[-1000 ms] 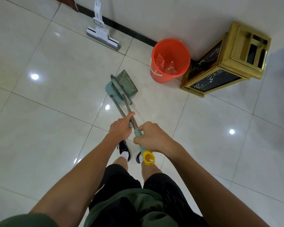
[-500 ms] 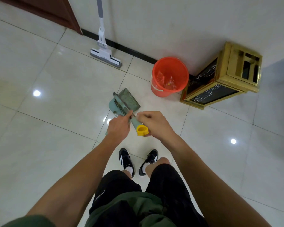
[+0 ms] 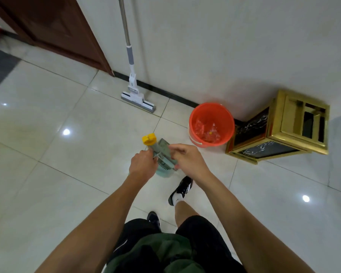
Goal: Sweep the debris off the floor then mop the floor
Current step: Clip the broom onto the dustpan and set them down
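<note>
The left hand (image 3: 141, 164) was closed around the handles of the pale green plastic broom and dustpan set (image 3: 161, 157), which stood almost straight up with its yellow end cap (image 3: 149, 139) pointing at the camera. The right hand (image 3: 187, 159) was at the other side of the handles with its fingers curled loosely; I could not tell if it was gripping or just touching.

The set hung just over the shiny white tiled floor (image 3: 47, 174), near the round orange plastic bucket (image 3: 211, 124). The white flat mop with a grey and silver pole (image 3: 135, 93) leaned on the wall, well apart from the hands.

What could go wrong? If the dustpan held any dirt, tipping it could spill that dirt back on the clean floor. The two handles could slip apart, because one hand looked loose. The set could also bump the bucket or the gold and black marble-look box (image 3: 280, 125) beside it. The tiles looked slick, so a quick step might slide.

No words, brands or labels could be read on anything.
</note>
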A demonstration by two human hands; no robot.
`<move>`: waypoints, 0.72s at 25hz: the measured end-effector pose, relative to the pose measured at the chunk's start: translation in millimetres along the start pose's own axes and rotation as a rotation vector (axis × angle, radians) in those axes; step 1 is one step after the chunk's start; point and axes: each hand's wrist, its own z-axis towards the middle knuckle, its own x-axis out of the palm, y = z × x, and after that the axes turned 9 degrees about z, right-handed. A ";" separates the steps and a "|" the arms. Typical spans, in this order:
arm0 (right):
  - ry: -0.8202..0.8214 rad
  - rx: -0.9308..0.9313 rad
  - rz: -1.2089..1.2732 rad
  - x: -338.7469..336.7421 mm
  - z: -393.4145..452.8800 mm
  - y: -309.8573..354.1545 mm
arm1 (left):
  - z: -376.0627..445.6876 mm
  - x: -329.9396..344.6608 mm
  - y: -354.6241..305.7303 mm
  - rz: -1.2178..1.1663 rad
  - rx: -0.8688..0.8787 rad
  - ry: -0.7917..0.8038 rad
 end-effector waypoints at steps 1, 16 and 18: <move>0.004 -0.004 -0.020 -12.1 12.2 5.8 | 11.2 -9.0 -10.7 0.003 -0.003 -0.001; -0.045 -0.005 -0.074 -92.8 176.7 80.5 | 181.6 -105.7 -71.3 -0.045 0.008 -0.063; -0.079 0.011 -0.089 -93.9 200.9 91.9 | 212.6 -114.5 -71.3 -0.054 0.019 -0.050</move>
